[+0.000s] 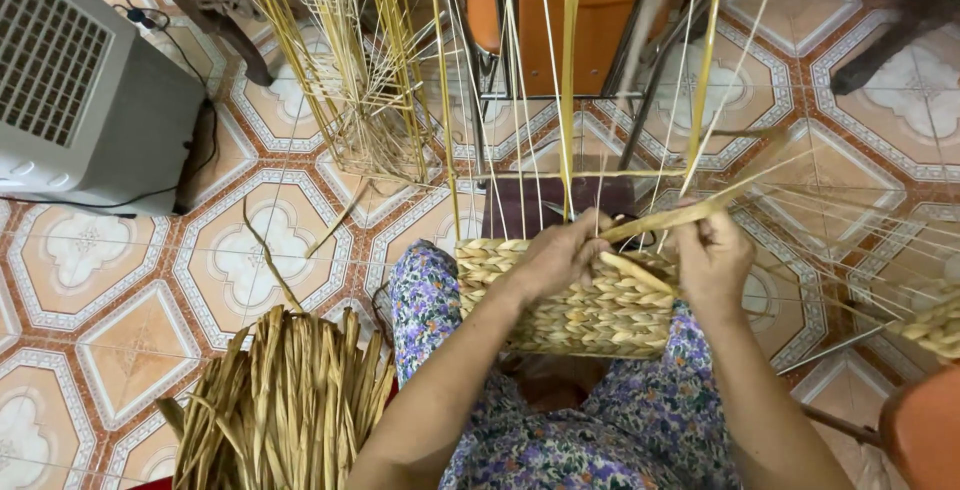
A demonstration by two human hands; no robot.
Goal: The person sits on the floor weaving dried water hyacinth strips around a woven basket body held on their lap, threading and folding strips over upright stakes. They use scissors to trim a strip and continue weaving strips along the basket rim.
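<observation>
Patterned floor tiles (250,250) in orange and white fill the view, with a grey fan unit (80,80) far left and a yellow wire frame (340,50) standing far centre. Near left lies a bundle of dried straw (280,410). On the person's lap, over a floral dress (560,440), sits a half-woven basket (580,305), its braided rows near and its thin upright ribs (520,100) rising away.

At the basket's top edge, the left hand (560,255) is closed over the braid, pinning the last row. The right hand (715,260) pinches a flat straw strand (690,212) that slants up to the right.

Judging by this, a good pass would keep the strand flat and taut, thread it snugly behind the next rib, and press it down against the row below so no gap shows.
</observation>
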